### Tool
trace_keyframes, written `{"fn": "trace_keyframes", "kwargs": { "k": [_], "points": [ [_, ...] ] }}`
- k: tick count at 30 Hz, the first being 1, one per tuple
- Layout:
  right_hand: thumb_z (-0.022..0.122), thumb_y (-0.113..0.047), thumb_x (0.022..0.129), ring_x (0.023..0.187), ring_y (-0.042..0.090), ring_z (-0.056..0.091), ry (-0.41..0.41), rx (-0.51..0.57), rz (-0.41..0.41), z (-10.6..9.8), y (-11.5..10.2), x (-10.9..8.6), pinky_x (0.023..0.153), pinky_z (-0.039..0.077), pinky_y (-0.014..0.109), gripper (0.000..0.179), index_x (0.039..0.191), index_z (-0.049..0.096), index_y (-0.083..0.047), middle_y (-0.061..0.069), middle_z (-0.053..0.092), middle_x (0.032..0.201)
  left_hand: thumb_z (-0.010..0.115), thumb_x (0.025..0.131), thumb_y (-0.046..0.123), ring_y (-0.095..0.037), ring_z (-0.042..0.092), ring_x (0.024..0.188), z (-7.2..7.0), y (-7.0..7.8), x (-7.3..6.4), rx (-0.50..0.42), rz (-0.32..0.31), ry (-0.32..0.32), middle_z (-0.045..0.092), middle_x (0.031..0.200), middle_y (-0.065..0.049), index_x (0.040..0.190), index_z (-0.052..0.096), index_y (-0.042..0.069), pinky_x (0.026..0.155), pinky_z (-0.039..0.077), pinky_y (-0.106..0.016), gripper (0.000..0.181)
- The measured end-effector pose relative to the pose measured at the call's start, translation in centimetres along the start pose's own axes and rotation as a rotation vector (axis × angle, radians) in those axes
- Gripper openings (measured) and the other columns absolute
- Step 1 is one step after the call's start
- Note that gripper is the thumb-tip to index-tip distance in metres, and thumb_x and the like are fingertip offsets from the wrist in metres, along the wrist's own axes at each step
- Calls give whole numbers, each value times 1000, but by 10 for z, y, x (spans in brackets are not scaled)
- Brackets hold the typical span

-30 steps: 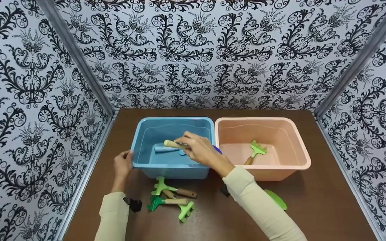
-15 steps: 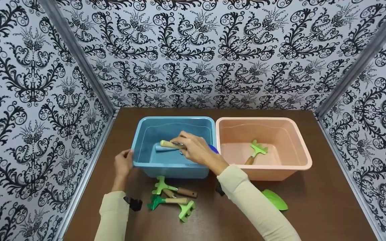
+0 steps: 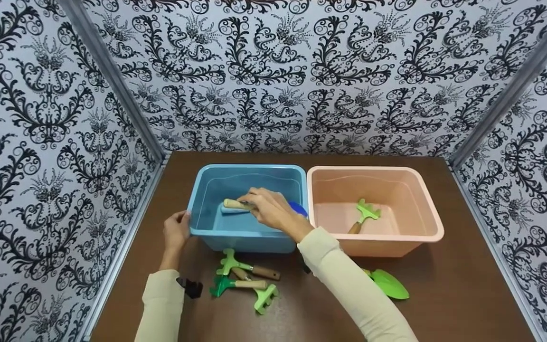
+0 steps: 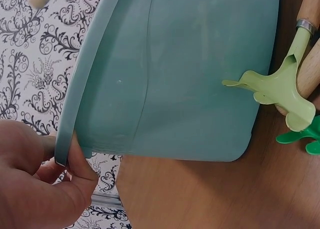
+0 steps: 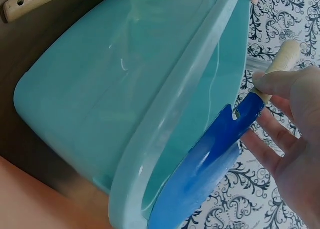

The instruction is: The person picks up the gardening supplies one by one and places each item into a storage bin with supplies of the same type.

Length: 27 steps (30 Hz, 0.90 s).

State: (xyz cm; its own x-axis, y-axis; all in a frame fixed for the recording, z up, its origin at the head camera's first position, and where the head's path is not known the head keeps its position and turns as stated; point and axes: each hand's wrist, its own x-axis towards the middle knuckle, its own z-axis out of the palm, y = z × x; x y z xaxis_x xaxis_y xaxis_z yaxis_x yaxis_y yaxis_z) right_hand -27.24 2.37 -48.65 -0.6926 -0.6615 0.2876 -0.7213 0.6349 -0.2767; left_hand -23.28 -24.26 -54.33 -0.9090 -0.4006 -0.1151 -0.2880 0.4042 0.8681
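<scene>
At the near-left corner of the blue tub [image 3: 249, 243], my left hand [image 3: 176, 233] pinches the rim; the left wrist view shows thumb and fingers [image 4: 82, 176] on either side of it. Over the tub my right hand [image 3: 273, 210] holds a blue hand trowel [image 5: 210, 149] near the joint of blade and pale wooden handle [image 3: 236, 204]. The handle points left and the blade hangs at the tub's right side, mostly behind the hand in the head view. On the tub floor lies a light-blue piece [image 3: 228, 210], partly covered by the trowel handle and hand.
A peach tub [image 3: 382, 247] stands close on the right, with a light-green hand rake [image 3: 367, 211] inside. Several green rakes [image 3: 266, 299] with wooden handles lie piled before the blue tub. A light-green trowel [image 3: 390, 285] lies on the brown table [image 3: 454, 294], partly behind my right forearm. Patterned walls surround the table.
My right hand has shifted slightly left and down over the blue tub with the trowel. The green trowel is less covered by the forearm. My left hand stays on the rim.
</scene>
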Motion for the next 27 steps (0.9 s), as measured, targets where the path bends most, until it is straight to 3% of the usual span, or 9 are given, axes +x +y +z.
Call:
{"fn": "trace_keyframes", "kwargs": {
  "k": [6,15,23,27],
  "points": [
    [64,-5,93,94,22,66,-17,16,-9,1,-4,5,74,55,37,37,127,69,-19,1,70,109,44,107,20,-46,53,127,-1,0,1,6,-18,-6,55,136,-34,135,54,-11,109,42,-53,43],
    [66,-7,91,103,19,67,-120,12,32,13,-19,20,84,57,34,45,133,66,-23,-2,69,116,43,108,19,-45,55,125,-1,-3,3,-9,1,-3,56,134,-34,135,54,-11,107,44,-53,42],
    [65,-4,91,107,21,67,-134,41,56,27,-18,30,90,56,39,46,133,66,-23,-1,69,117,47,105,15,-46,59,115,4,-5,6,11,79,72,61,124,-36,127,59,-15,101,47,-54,38],
    [66,-4,90,105,23,67,-150,44,72,34,-13,30,92,56,40,45,132,67,-22,1,70,114,48,105,15,-46,59,117,5,-6,5,0,82,67,61,125,-35,127,59,-14,102,46,-54,38]
  ]
}}
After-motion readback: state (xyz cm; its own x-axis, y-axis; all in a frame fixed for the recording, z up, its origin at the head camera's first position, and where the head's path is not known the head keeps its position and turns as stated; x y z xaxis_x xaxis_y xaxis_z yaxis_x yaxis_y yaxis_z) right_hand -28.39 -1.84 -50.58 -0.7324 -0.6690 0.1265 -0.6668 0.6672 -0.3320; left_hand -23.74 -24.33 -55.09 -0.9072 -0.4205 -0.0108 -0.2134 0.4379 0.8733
